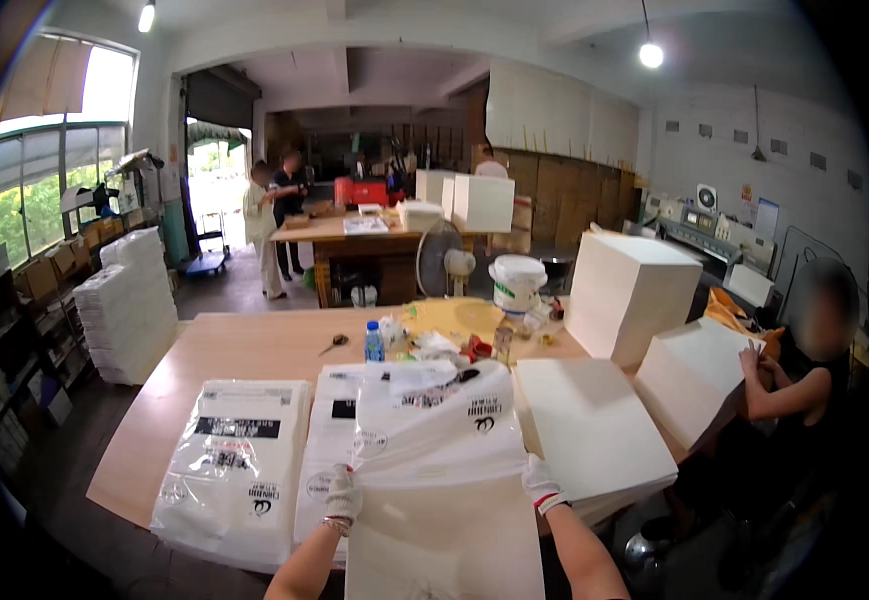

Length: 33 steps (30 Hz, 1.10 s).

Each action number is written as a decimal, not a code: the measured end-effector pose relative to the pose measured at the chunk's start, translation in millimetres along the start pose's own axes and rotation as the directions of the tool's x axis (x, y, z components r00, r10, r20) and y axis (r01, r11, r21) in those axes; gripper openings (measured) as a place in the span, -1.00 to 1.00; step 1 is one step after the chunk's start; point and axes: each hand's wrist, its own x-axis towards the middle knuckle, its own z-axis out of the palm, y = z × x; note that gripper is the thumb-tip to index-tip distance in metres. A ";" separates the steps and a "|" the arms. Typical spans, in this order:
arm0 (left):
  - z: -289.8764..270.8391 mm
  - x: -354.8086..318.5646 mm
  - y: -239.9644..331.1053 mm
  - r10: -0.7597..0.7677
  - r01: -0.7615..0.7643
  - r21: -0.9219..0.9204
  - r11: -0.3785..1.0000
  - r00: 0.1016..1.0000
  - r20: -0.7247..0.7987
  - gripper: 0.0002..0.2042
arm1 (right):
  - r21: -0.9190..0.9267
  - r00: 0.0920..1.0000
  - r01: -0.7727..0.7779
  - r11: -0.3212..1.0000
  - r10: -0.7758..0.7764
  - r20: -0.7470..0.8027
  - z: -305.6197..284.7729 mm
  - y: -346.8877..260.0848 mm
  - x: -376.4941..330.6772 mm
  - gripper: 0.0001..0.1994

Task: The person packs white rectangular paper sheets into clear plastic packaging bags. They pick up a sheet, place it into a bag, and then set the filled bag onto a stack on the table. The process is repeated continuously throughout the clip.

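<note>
A printed clear plastic bag [440,440] lies before me on the table. Below it, a stack of white paper sheets [445,545] extends toward me between my forearms, its far end meeting the bag's near edge. My left hand [343,500], in a white glove, closes on the bag's left side where it meets the paper. On the opposite side, my right hand [545,485], also gloved, grips the bag's right edge. Fingertips are partly hidden on both hands. A filled printed bag [230,480] rests at left. To the right is a thick pile of white sheets [595,425].
Farther back on the wooden table [225,345] are scissors [334,344], a blue bottle [374,342], a white bucket [518,285] and a tall paper stack [625,290]. At right, a seated person [805,385] touches another stack [690,380]. A fan [442,262] stands behind.
</note>
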 end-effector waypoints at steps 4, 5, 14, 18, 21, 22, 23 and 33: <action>-24.4 -29.2 21.1 0.056 -0.063 0.061 0.996 0.992 0.114 -0.72 | 0.061 0.985 -0.094 0.994 0.084 0.151 -0.8 32.7 -44.2 -0.78; -26.7 -46.6 12.9 0.059 -0.071 0.088 0.994 0.990 0.132 -0.72 | 0.054 0.979 -0.102 0.993 0.091 0.183 -4.0 28.3 -60.8 -0.77; -100.9 -135.8 71.3 0.001 -0.015 0.064 0.998 0.977 0.212 -0.83 | 0.763 0.944 -0.133 0.633 -0.153 0.292 -30.2 38.2 -176.1 -0.74; -133.8 -196.1 88.4 -0.160 0.218 -0.072 0.973 0.869 0.469 -0.81 | 0.699 0.865 -0.415 0.583 0.014 0.502 -86.5 14.0 -252.1 -0.74; -123.0 -235.8 63.0 -0.198 0.411 -0.293 0.863 0.810 0.552 -0.83 | 0.536 0.850 -0.171 0.827 -0.152 0.505 -91.7 11.8 -285.2 -0.73; -117.9 -242.4 55.4 -0.208 0.447 -0.335 0.830 0.804 0.557 -0.83 | 0.508 0.842 -0.111 0.854 -0.190 0.505 -88.3 12.8 -288.8 -0.73; -114.0 -246.2 52.6 -0.217 0.482 -0.368 0.795 0.792 0.570 -0.83 | 0.479 0.830 -0.066 0.875 -0.219 0.513 -84.0 15.6 -291.5 -0.73; -80.7 -235.0 20.7 -0.047 0.278 -0.520 0.808 0.909 0.414 -0.82 | 0.283 0.358 -0.501 0.818 -0.102 0.928 -104.0 97.5 -266.8 -0.67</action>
